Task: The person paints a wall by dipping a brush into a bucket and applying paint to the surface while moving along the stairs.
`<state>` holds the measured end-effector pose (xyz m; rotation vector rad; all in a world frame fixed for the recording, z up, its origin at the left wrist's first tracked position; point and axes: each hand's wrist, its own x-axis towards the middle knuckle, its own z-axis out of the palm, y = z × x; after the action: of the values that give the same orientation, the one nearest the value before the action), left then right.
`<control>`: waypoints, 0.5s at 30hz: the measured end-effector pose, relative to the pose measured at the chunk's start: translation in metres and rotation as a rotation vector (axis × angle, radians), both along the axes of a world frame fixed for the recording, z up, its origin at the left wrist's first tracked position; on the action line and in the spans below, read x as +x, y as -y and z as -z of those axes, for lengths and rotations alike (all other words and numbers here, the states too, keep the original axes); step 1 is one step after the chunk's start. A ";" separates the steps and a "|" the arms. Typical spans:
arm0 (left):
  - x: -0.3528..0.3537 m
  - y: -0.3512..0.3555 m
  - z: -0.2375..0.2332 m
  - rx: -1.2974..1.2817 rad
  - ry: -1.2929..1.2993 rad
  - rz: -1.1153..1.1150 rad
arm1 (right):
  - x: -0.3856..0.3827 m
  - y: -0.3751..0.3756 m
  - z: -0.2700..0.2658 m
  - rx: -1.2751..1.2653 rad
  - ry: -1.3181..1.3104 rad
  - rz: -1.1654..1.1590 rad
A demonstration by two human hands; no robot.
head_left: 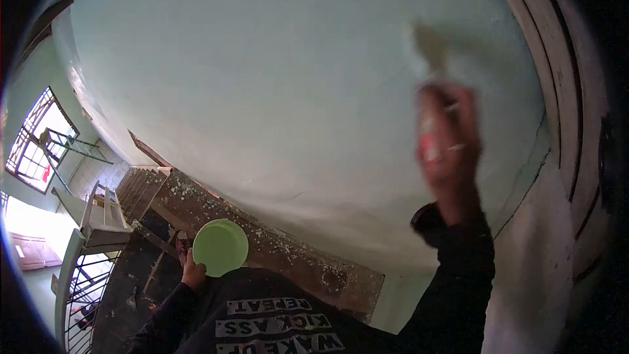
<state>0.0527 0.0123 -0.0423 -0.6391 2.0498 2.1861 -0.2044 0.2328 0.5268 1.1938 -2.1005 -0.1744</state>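
Raised against the pale wall (262, 78) at the right, my right hand (449, 137) is closed round the handle of a brush (432, 46). Hand and brush are blurred by motion, and the bristles point upward at the wall. Low on the left, my left hand (193, 272) grips the rim of a light green bowl (221, 248), with the thumb at its edge. The bowl is held close to my body, and what it contains cannot be made out.
A speckled brown ledge (295, 255) runs below the wall. At the left are stairs (141, 187), a railing (82, 295), a green ladder (72, 146) and a barred window (39, 137). Curved trim (557, 59) borders the wall at the right.
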 end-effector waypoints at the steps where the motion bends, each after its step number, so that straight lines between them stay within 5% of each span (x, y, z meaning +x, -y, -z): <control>1: -0.003 0.002 -0.015 0.065 -0.013 0.018 | -0.001 0.004 -0.022 -0.025 -0.190 0.046; 5: -0.008 -0.003 -0.047 0.289 0.046 -0.030 | -0.024 -0.015 -0.049 -0.013 -0.461 0.193; 9: -0.011 -0.002 -0.075 0.264 0.085 -0.012 | 0.000 -0.033 0.040 0.115 0.051 0.148; 12: -0.013 0.002 -0.075 0.343 0.143 0.011 | 0.023 -0.029 0.025 0.068 0.169 0.128; 15: -0.011 0.000 -0.080 0.231 0.159 0.049 | 0.016 -0.035 -0.031 -0.107 -0.244 0.119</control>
<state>0.0422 0.0124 0.0372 -0.7025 1.6870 2.2196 -0.1880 0.2675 0.5577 0.9353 -1.9412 -0.2461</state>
